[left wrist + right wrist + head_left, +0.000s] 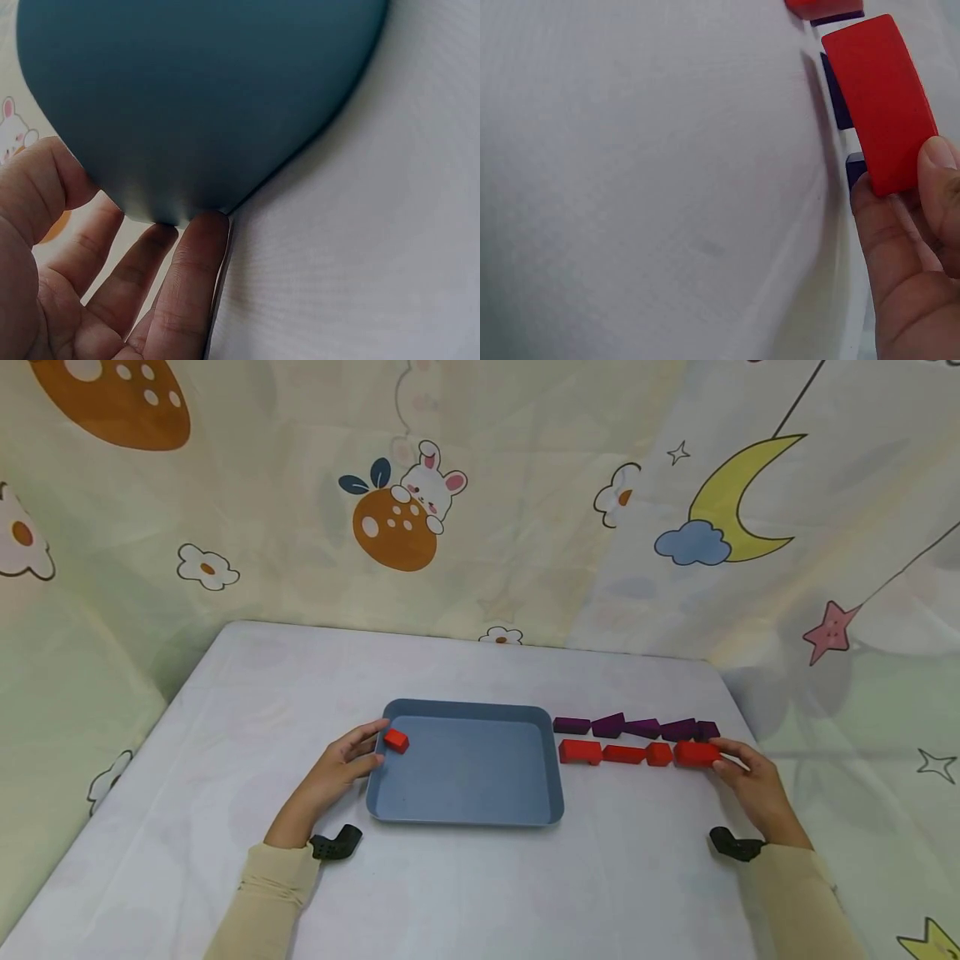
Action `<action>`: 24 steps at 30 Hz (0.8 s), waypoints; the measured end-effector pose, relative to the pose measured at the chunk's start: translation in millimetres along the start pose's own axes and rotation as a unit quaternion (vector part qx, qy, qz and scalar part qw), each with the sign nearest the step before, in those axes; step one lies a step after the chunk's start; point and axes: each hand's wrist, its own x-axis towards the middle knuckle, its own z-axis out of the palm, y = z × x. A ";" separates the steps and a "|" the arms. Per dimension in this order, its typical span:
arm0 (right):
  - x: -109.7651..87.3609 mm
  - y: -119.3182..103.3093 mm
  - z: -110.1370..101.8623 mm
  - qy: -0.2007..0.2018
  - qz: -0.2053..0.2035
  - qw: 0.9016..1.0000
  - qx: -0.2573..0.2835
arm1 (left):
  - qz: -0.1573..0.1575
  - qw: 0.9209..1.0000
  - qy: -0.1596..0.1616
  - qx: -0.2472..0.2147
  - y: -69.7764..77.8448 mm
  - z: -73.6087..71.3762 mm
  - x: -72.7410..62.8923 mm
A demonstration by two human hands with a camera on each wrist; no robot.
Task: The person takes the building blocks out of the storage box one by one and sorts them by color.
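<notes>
My right hand (759,789) pinches the right end of a red rectangular block (697,754) between thumb and fingers; in the right wrist view the block (881,105) shows its broad face. To its left, other red blocks (624,754) form a row. My left hand (336,777) is at the left end of a blue-grey tray (465,824), its fingertips touching the outer wall, as the left wrist view shows on the tray's side (202,112). Inside the tray, near that hand, sits a small red block (396,741).
Behind the red row lies a row of several purple blocks (608,725), right of the tray. A white cloth covers the table (600,885). Patterned cloth (525,527) hangs behind and at both sides.
</notes>
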 end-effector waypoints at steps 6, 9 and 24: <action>5.7 -3.6 2.8 -0.029 0.049 0.997 -0.047 | -0.003 1.000 0.005 -0.002 0.9 -2.0 -2.9; 7.8 -2.9 4.5 -0.029 0.059 0.995 -0.072 | 0.000 1.000 0.004 -0.001 1.3 -3.0 -3.7; -12.3 -19.0 17.4 0.103 0.149 0.983 0.014 | 0.007 1.000 -0.001 -0.010 -2.3 -1.7 -1.8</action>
